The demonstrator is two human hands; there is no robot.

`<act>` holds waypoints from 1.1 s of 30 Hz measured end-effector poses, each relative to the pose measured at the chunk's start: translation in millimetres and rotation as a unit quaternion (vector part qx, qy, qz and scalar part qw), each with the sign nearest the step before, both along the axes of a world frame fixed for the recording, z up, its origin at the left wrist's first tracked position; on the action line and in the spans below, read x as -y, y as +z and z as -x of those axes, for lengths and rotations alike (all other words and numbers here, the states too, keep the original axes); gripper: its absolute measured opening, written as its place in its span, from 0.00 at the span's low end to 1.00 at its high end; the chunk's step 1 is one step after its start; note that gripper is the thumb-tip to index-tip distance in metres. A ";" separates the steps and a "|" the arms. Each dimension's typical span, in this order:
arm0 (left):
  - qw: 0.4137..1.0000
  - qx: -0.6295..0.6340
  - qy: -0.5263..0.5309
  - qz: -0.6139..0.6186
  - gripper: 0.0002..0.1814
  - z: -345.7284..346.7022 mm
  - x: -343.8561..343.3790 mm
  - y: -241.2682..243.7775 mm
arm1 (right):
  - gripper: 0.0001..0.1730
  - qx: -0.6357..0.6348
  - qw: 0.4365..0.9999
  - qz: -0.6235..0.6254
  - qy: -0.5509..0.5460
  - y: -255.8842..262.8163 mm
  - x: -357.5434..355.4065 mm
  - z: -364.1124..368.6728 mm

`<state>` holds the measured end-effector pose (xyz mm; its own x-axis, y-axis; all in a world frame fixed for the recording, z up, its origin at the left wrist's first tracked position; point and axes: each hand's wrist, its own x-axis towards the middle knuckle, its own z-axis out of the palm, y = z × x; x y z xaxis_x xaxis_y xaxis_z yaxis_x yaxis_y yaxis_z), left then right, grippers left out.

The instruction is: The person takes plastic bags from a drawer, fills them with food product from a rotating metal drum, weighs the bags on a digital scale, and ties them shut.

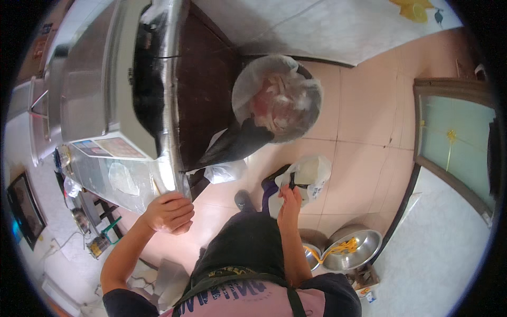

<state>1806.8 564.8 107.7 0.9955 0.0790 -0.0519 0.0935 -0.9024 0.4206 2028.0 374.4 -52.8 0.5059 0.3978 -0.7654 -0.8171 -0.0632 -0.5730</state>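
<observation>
My left hand (170,212) is curled over the near corner of a metal-edged counter (168,174), beside clear plastic film (184,186). My right hand (291,202) is low on the right, its fingertips pinching a small black item (292,180) at the mouth of a white plastic bag (319,168). What the black item is, I cannot tell. The bag looks partly open, with something pale inside, and it bears writing. Just beyond it stands a large round bin (313,119) with a clear liner and reddish and whitish contents. Black plastic (233,144) hangs against the bin's near side.
A large machine (126,99) with a metal top stands on the counter. Metal bowls (348,249), one holding an orange strip, sit on the floor at right. A glass-panelled door (455,134) is farther right. Another white bag (225,171) lies under the counter's side.
</observation>
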 end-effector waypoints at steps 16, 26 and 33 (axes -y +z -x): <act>0.999 0.034 0.027 0.008 0.02 -3.9 -6.0 4.0 | 0.19 0.341 0.843 0.069 0.410 -43.7 -146.8 -59.5; 0.996 -0.053 -0.071 -0.027 0.04 0.9 -13.9 1.8 | 0.25 0.390 0.688 0.124 0.599 -299.6 -237.6 -33.6; 0.996 -0.039 -0.072 0.047 0.05 3.2 -18.1 -1.5 | 0.30 0.452 0.590 0.106 0.661 -354.8 -213.7 -4.1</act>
<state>1803.7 583.0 106.1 0.9887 -0.0726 -0.1309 0.0027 -0.8657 0.5006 2032.2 588.1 -407.6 0.1005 0.8458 -0.5240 0.6585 -0.4514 -0.6023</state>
